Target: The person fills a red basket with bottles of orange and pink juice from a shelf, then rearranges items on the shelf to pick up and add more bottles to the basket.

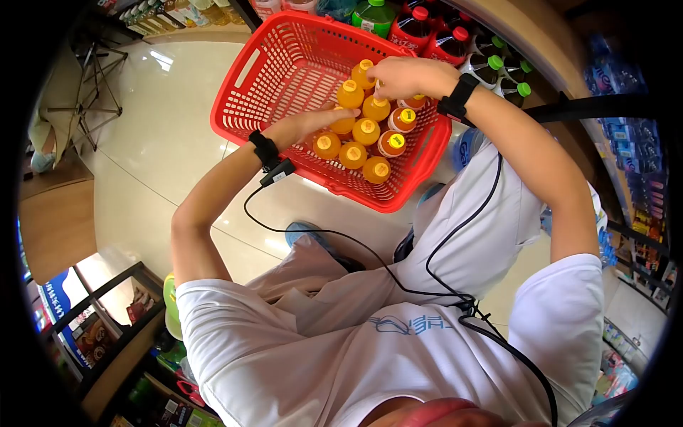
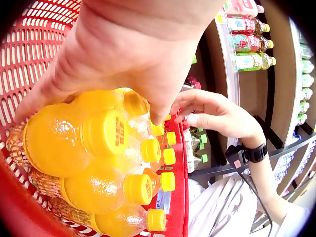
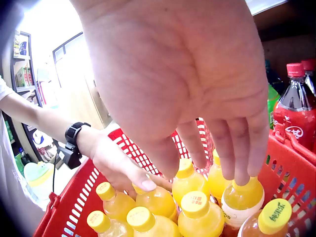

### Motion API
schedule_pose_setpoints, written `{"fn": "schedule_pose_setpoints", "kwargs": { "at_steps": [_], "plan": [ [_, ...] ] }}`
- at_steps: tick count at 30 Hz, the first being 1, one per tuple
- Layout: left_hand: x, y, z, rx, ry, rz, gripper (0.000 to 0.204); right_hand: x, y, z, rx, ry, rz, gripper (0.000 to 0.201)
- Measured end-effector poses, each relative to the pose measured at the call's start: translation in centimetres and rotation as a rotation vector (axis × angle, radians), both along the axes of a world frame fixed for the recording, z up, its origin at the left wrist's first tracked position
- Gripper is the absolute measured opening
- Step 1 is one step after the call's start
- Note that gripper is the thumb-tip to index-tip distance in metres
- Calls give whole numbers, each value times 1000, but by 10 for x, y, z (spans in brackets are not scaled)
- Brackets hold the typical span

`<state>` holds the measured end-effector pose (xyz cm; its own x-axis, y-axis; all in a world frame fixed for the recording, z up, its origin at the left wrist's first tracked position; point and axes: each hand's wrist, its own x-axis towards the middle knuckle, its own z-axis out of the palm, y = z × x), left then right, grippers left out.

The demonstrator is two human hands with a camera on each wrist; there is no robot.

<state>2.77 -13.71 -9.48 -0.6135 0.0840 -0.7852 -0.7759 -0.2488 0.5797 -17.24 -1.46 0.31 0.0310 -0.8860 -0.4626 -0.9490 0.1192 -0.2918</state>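
Observation:
A red plastic basket (image 1: 229, 89) holds several bottles of orange drink (image 1: 353, 154) with yellow caps, standing close together. A few beside them, such as this bottle (image 1: 393, 142), have darker contents and brighter yellow caps. My left hand (image 1: 309, 127) lies over the bottles on the left of the cluster, fingers extended along them and thumb pointing right. My right hand (image 1: 413, 77) reaches over the far right rim. In the right wrist view its straight fingers point down, fingertips at the top of a pale-labelled bottle (image 3: 241, 205). Part of the cluster is hidden under both hands.
Beyond the basket stand large red-labelled cola bottles (image 1: 413, 30), a green bottle (image 1: 373, 18) and green-capped bottles (image 1: 487, 65). A black cable (image 1: 348, 239) runs from the left wrist across my lap. Folding legs (image 1: 91, 96) stand on the tiled floor at left.

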Motion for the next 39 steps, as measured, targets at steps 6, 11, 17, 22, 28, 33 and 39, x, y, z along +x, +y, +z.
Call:
{"fn": "schedule_pose_setpoints", "kwargs": {
  "at_steps": [6,11,17,22,28,33,39],
  "plan": [
    [-17,-27,16,-28,35,48,97,7,3,-18,96,-17,-19,34],
    [-40,-48,-23,118,9,97,87,13,6,-51,-14,6,105,25],
    [-65,-51,-85,343,-73,107,66,14,2,-40,-50,-37,89,21],
    [-68,-38,-53,224,-135,46,65,14,4,-39,-55,-52,105,21],
    [-66,-34,-29,52,-174,-23,74,9,4,-57,-38,15,143,21],
    [-70,-40,-39,53,-198,87,74,6,-2,-25,-36,46,98,24],
    [-82,-42,-62,250,50,75,72,-24,-10,18,-140,62,-160,36]
  ]
}}
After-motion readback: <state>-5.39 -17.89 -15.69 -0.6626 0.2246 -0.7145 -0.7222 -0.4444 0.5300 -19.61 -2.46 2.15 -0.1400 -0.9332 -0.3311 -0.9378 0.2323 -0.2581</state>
